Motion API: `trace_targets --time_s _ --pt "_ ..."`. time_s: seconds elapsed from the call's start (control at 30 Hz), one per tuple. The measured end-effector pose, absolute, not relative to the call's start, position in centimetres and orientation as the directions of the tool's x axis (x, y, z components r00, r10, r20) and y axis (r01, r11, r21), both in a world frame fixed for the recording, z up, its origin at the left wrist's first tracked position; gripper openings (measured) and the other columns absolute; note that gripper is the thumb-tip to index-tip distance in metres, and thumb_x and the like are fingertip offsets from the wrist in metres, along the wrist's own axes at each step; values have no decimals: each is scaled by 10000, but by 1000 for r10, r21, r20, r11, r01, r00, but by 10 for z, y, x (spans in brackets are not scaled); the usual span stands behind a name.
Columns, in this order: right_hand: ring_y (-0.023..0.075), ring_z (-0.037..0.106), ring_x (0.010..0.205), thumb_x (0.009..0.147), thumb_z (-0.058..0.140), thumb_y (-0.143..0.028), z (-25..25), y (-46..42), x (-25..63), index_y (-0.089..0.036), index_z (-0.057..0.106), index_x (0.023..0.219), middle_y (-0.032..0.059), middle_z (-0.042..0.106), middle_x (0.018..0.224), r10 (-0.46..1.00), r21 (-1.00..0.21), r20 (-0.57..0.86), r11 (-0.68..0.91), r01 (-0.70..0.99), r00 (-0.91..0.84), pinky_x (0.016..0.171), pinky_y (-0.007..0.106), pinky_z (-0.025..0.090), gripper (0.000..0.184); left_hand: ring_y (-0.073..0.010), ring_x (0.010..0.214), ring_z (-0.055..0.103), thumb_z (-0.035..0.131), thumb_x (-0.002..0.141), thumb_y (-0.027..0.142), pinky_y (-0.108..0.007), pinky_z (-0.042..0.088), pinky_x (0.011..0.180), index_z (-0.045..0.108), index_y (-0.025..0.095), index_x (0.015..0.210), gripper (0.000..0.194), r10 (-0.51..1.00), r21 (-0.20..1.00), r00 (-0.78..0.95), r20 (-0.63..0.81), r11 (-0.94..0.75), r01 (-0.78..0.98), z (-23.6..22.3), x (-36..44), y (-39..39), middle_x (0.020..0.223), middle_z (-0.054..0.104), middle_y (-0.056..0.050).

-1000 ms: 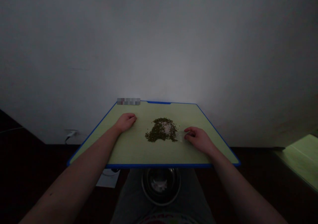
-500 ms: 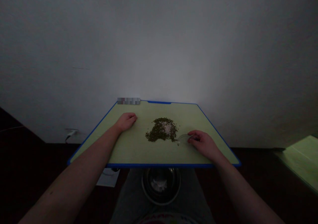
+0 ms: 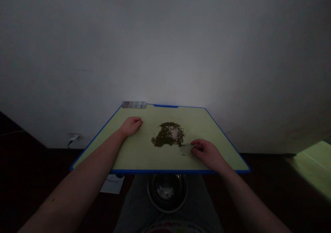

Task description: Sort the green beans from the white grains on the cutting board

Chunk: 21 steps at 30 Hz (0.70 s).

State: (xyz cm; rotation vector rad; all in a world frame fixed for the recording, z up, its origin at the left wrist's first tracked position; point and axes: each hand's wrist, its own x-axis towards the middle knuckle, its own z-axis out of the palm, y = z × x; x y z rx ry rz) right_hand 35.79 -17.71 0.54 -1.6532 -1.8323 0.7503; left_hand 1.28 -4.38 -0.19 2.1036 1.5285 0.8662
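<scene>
Grains (image 3: 164, 137) are heaped between the curled left hand (image 3: 131, 126), palm hidden, and right hand (image 3: 209, 154), where a clear object (image 3: 185, 149) is pinched.

One heap (image 3: 164, 139), one bowl (image 3: 167, 205)

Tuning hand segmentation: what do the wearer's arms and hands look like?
Left hand and right hand: bare, no gloves. Left forearm and right forearm: no sleeves, watch or bracelet visible. Left forearm has one small spot. Too dim for finer detail.
</scene>
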Motion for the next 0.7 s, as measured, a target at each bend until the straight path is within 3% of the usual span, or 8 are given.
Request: trace_targets --time_s 0.37,0.7 --pt "137 545 570 741 496 -268 9 -192 358 -182 580 953 6 637 682 988 -729 -4 101 677 -152 491 236 359 244 -121 527 384 385 714 347 -244 274 510 426 179 511 267 944 601 225 240 -327 729 2 15 -43 459 376 34" --pt "140 552 599 744 505 -271 12 -208 363 -175 594 953 17 634 709 991 -718 -6 89 691 -133 527 242 380 246 -110 487 370 402 713 353 -240 268 481 443 175 523 264 950 648 216 224 -311 695 -6 12 -36 458 378 41"
